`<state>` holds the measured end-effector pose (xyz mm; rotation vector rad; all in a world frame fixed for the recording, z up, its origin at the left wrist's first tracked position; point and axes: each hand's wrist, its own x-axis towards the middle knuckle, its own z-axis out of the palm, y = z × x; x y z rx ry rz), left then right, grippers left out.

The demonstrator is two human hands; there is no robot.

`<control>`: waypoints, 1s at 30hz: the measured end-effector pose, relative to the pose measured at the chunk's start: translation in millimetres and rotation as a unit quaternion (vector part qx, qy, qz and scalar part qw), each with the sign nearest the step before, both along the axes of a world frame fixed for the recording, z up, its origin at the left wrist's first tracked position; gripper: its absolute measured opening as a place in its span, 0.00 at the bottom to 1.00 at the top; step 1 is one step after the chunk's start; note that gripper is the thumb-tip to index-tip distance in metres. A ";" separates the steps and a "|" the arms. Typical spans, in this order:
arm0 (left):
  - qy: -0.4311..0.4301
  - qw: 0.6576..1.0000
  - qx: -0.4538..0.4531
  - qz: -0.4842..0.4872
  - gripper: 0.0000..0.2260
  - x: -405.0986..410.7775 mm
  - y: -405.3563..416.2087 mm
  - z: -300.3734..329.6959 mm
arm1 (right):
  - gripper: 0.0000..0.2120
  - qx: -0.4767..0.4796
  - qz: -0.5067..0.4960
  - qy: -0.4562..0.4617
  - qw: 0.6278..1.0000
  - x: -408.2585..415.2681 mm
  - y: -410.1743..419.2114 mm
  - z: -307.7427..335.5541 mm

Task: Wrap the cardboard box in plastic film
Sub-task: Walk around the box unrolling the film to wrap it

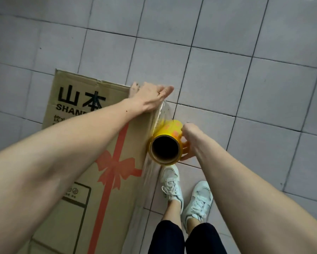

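The left hand (150, 97) lay flat with its fingers straight at the far right corner of the cardboard box (99, 162), pressing the loose end of the plastic film (159, 114) against the top edge there. The right hand (188, 142) was curled round the yellow film roll (166, 143), thumb and fingers gripping its right side, so the roll stood upright just beside the box's right face with its hollow core facing the camera. A short clear sheet ran from the roll up to the pinned corner and down along the same right edge of the box.

The box stood tall on the tiled floor (245, 52), filling the near left of the view, printed with black characters and a red ribbon-and-bow design. The person's two white trainers (187, 195) stood near, just right of the box.

By the look of it the box was stiff and bulky, steady enough to take a firm press without shifting, though its far edge showed a small tear and a crease, so corners probably crush easily. The film seemed thin, clingy and quick to bunch or tear if pulled unevenly; it likely needs even tension kept across its width. The roll is best held by its body or core ends so it can turn freely, while the flat palm anchors the free end at a corner.
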<state>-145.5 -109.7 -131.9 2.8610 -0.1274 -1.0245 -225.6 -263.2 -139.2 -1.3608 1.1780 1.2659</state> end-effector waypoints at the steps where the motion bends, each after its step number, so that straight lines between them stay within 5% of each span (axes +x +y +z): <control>1: -0.001 1.000 0.014 -0.011 0.29 -4.0 -3.3 -1.6 | 0.15 0.019 0.025 0.009 0.999 6.9 4.8 5.1; 5: -0.026 0.998 0.050 -0.035 0.27 -6.5 -2.8 -7.5 | 0.31 0.109 0.033 0.069 0.991 1.2 18.0 16.3; 9: -0.031 0.998 0.045 -0.027 0.22 -3.3 -5.7 -12.0 | 0.30 0.119 -0.092 0.097 0.984 -42.9 7.6 4.8; 15: -0.030 0.998 0.042 -0.028 0.23 -1.5 -3.0 -15.9 | 0.31 0.137 -0.352 0.187 0.907 -122.9 -21.8 3.3; 20: -0.036 0.999 0.028 -0.022 0.27 -6.2 -4.7 -12.8 | 0.35 0.176 -0.421 0.244 0.856 -170.4 5.6 5.6; 23: -0.066 0.993 0.041 -0.086 0.30 -18.3 -8.7 -3.9 | 0.25 0.112 -0.349 0.193 0.910 -156.6 25.1 11.9; 26: -0.077 0.943 0.092 -0.311 0.25 -42.6 -5.7 2.7 | 0.18 -0.009 -0.192 0.031 0.981 -128.8 23.9 -4.3; 28: -0.078 0.905 0.124 -0.400 0.23 -63.4 -3.1 2.7 | 0.08 -0.036 -0.042 -0.065 0.996 -110.1 20.9 1.9; 30: -0.064 0.896 0.145 -0.414 0.24 -76.6 -1.0 0.5 | 0.10 -0.001 -0.005 -0.091 0.996 -93.5 20.2 23.4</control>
